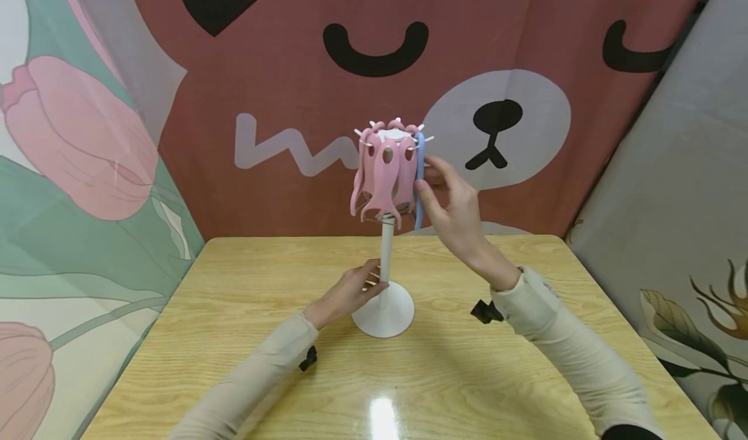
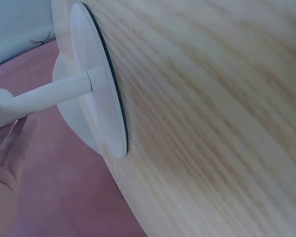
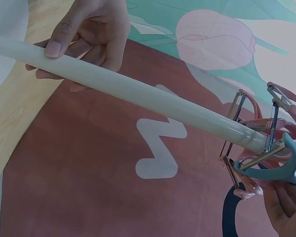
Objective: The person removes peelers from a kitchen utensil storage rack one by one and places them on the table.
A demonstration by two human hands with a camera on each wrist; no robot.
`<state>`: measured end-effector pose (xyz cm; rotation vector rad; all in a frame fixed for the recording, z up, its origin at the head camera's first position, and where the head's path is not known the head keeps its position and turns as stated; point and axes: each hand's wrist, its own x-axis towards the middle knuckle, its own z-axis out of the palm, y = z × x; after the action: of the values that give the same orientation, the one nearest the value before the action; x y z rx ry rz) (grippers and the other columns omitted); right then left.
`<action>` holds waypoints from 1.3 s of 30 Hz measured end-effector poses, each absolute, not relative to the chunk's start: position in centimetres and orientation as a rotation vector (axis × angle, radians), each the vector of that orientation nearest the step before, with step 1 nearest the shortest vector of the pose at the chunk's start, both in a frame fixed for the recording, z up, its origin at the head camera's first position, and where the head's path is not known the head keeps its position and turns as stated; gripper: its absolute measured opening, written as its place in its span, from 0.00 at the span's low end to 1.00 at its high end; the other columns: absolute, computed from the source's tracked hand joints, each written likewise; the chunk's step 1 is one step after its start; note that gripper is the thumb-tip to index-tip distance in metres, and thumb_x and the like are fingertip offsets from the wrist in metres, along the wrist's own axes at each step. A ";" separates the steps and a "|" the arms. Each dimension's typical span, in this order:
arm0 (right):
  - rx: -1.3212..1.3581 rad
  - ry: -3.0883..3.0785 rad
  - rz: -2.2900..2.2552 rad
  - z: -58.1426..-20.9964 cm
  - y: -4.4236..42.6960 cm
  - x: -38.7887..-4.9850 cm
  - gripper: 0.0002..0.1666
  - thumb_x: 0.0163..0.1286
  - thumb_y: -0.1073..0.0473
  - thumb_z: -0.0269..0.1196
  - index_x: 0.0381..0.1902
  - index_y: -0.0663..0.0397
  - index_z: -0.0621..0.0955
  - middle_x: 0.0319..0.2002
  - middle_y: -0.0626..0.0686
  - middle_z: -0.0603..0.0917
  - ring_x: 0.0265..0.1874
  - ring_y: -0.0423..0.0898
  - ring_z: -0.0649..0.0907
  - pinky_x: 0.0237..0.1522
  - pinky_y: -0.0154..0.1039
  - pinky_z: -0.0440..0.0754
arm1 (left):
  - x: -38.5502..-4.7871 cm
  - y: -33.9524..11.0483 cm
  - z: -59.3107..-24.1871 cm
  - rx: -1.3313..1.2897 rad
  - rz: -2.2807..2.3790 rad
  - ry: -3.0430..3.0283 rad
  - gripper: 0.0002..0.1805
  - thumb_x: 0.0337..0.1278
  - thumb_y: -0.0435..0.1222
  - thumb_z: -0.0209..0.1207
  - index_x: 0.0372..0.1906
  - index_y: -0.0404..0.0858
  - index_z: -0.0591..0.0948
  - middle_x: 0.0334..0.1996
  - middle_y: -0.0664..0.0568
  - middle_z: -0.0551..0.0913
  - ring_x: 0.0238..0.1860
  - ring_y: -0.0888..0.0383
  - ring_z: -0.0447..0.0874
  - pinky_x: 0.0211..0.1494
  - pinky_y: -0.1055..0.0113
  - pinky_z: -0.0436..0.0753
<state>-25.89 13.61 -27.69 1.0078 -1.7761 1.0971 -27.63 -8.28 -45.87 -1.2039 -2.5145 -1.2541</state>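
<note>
A white stand, with its pole (image 1: 387,248) upright on a round base (image 1: 399,320), bears several pink Y-shaped peelers (image 1: 386,177) on pegs around its top. My left hand (image 1: 350,289) holds the pole low down, just above the base; in the right wrist view the thumb (image 3: 56,45) lies on the near side and the fingers pass behind. Up at the rack, my right hand (image 1: 458,213) pinches a blue peeler (image 1: 419,180) that hangs at the right side. The metal blades (image 3: 274,126) face downward; some right fingertips are hidden behind the blue peeler.
The stand is on a light wooden table (image 1: 263,258). Behind it hangs a brown cloth (image 1: 263,70) printed with an animal face. Floral cloths (image 1: 87,135) border both sides. Black wrist-worn pieces (image 1: 486,311) show below both wrists.
</note>
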 end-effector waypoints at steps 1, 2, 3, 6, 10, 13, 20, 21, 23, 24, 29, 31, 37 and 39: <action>1.006 -1.776 1.100 -27.7 13.6 -25.9 0.24 0.69 0.75 0.61 0.62 0.72 0.72 0.42 0.62 0.84 0.39 0.52 0.84 0.46 0.34 0.80 | -27.6 -8.3 -45.9 -1.204 -1.250 -2.514 0.23 0.71 0.34 0.57 0.65 0.34 0.67 0.47 0.43 0.83 0.45 0.52 0.87 0.46 0.70 0.83; 1.005 -1.778 1.100 -27.7 13.6 -25.9 0.24 0.69 0.75 0.60 0.62 0.73 0.71 0.42 0.63 0.84 0.39 0.52 0.84 0.46 0.34 0.81 | -27.7 -8.2 -45.9 -1.206 -1.247 -2.513 0.23 0.71 0.34 0.57 0.65 0.34 0.67 0.47 0.43 0.83 0.45 0.52 0.87 0.46 0.70 0.83; 1.005 -1.779 1.102 -27.6 13.6 -25.9 0.24 0.69 0.74 0.60 0.62 0.73 0.71 0.42 0.63 0.84 0.39 0.52 0.84 0.45 0.34 0.81 | -27.7 -8.2 -46.0 -1.209 -1.246 -2.509 0.23 0.71 0.34 0.57 0.65 0.34 0.67 0.47 0.43 0.83 0.45 0.52 0.87 0.46 0.70 0.83; 1.006 -1.779 1.104 -27.5 13.6 -25.9 0.24 0.69 0.74 0.60 0.62 0.73 0.71 0.42 0.63 0.84 0.39 0.52 0.84 0.45 0.34 0.81 | -27.7 -8.2 -46.0 -1.217 -1.234 -2.501 0.22 0.71 0.33 0.57 0.64 0.34 0.67 0.46 0.43 0.83 0.44 0.52 0.87 0.46 0.71 0.83; 1.007 -1.766 1.106 -27.4 13.5 -25.8 0.24 0.69 0.75 0.60 0.62 0.73 0.71 0.42 0.63 0.84 0.38 0.53 0.84 0.45 0.33 0.82 | -27.6 -8.1 -45.9 -1.229 -1.225 -2.493 0.21 0.71 0.32 0.57 0.63 0.32 0.67 0.45 0.42 0.82 0.44 0.52 0.87 0.46 0.71 0.83; 1.006 -1.762 1.105 -27.2 13.6 -25.8 0.24 0.69 0.75 0.60 0.62 0.73 0.71 0.42 0.63 0.84 0.38 0.53 0.85 0.45 0.34 0.82 | -27.6 -8.1 -45.9 -1.221 -1.222 -2.508 0.21 0.70 0.32 0.57 0.63 0.32 0.67 0.45 0.42 0.82 0.44 0.52 0.87 0.45 0.71 0.83; 0.989 -1.764 1.088 -27.3 13.7 -25.9 0.25 0.68 0.75 0.60 0.62 0.73 0.71 0.42 0.64 0.84 0.39 0.53 0.85 0.45 0.34 0.82 | -27.6 -7.9 -45.9 -1.184 -1.222 -2.549 0.22 0.71 0.32 0.57 0.63 0.32 0.67 0.47 0.42 0.82 0.45 0.52 0.86 0.46 0.72 0.83; 0.987 -1.765 1.084 -27.2 13.7 -25.8 0.25 0.69 0.75 0.60 0.62 0.73 0.71 0.43 0.64 0.84 0.39 0.53 0.85 0.45 0.34 0.82 | -27.6 -7.9 -45.9 -1.181 -1.221 -2.551 0.22 0.71 0.32 0.57 0.63 0.32 0.67 0.47 0.42 0.82 0.45 0.52 0.86 0.45 0.72 0.83; 0.985 -1.768 1.079 -27.3 13.7 -25.8 0.25 0.69 0.75 0.60 0.63 0.73 0.70 0.43 0.64 0.84 0.39 0.53 0.85 0.45 0.33 0.82 | -27.5 -7.9 -45.8 -1.181 -1.220 -2.550 0.22 0.71 0.32 0.57 0.64 0.32 0.67 0.47 0.42 0.82 0.44 0.52 0.87 0.45 0.72 0.83; 0.983 -1.768 1.079 -27.2 13.7 -25.8 0.25 0.69 0.75 0.60 0.63 0.73 0.70 0.43 0.64 0.83 0.39 0.53 0.85 0.45 0.33 0.82 | -27.4 -7.9 -45.8 -1.179 -1.217 -2.551 0.22 0.71 0.33 0.57 0.64 0.32 0.66 0.47 0.42 0.82 0.44 0.52 0.87 0.45 0.72 0.83; 0.976 -1.765 1.073 -27.3 13.8 -25.8 0.27 0.68 0.75 0.61 0.64 0.72 0.70 0.44 0.64 0.83 0.39 0.54 0.85 0.46 0.33 0.82 | -27.4 -7.8 -45.7 -1.173 -1.208 -2.559 0.22 0.71 0.34 0.57 0.64 0.33 0.66 0.47 0.43 0.81 0.44 0.53 0.86 0.44 0.72 0.83; 0.975 -1.763 1.074 -27.4 13.8 -25.8 0.27 0.68 0.75 0.61 0.64 0.71 0.70 0.44 0.64 0.83 0.39 0.54 0.85 0.46 0.33 0.82 | -27.4 -7.8 -45.8 -1.173 -1.207 -2.560 0.22 0.71 0.34 0.57 0.64 0.32 0.67 0.47 0.43 0.81 0.45 0.53 0.86 0.44 0.72 0.83; 0.975 -1.770 1.065 -27.4 13.9 -25.7 0.27 0.69 0.74 0.61 0.64 0.72 0.70 0.44 0.64 0.83 0.39 0.54 0.85 0.46 0.34 0.82 | -27.5 -7.8 -45.9 -1.180 -1.191 -2.543 0.21 0.70 0.32 0.58 0.62 0.32 0.67 0.46 0.43 0.81 0.44 0.53 0.87 0.44 0.72 0.83; 0.971 -1.771 1.063 -27.4 13.9 -25.7 0.27 0.69 0.75 0.61 0.64 0.72 0.70 0.44 0.65 0.83 0.39 0.54 0.85 0.46 0.34 0.82 | -27.5 -7.8 -45.9 -1.180 -1.184 -2.540 0.21 0.70 0.32 0.58 0.62 0.32 0.67 0.46 0.43 0.81 0.44 0.53 0.87 0.44 0.72 0.83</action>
<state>-25.70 13.92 -27.36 0.9708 -1.7710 1.0634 -27.54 -7.82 -45.90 -1.1797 -2.5401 -1.1843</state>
